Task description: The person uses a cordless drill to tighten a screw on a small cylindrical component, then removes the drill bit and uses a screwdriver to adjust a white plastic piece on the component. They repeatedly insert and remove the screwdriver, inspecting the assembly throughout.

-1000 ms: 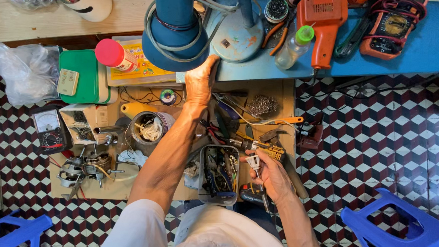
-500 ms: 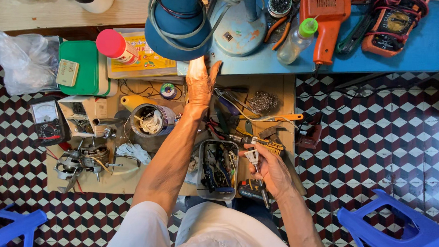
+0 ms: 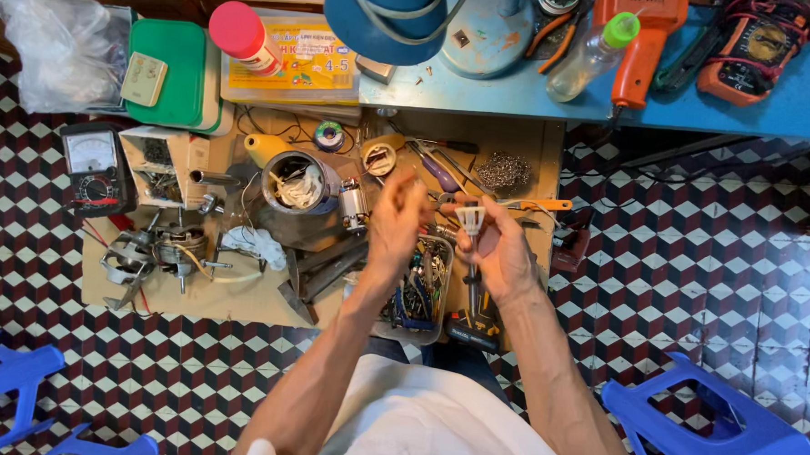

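A small white ribbed plastic part (image 3: 470, 218) is pinched betw. thumb and fingertips of the right hand (image 3: 499, 254), held up above the low wooden work board (image 3: 238, 293). A dark-shafted tool w/ black-and-yellow handle (image 3: 473, 303) is seen running down from that same hand; whether it is gripped or just lies under the palm cannot be told.

The left hand (image 3: 394, 225) is raised just beside the right, fingers loosely curled and blurred, so it cannot be told if anything is pinched. The two hands are close but apart.

Below and betw. the hands, a clear plastic tray of mixed small tools (image 3: 416, 296) is seen. To the left of the left hand, a grey metal motor housing w/ white winding inside (image 3: 299, 188) is set on the board; further left, a black analogue meter (image 3: 96, 167). Beyond the right hand, a wad of steel wool (image 3: 503, 173) and an orange-handled tool (image 3: 538, 204) are laid. Far beyond both hands, on the blue bench top (image 3: 792, 112), a clear bottle w/ green cap (image 3: 595, 56) is lying.
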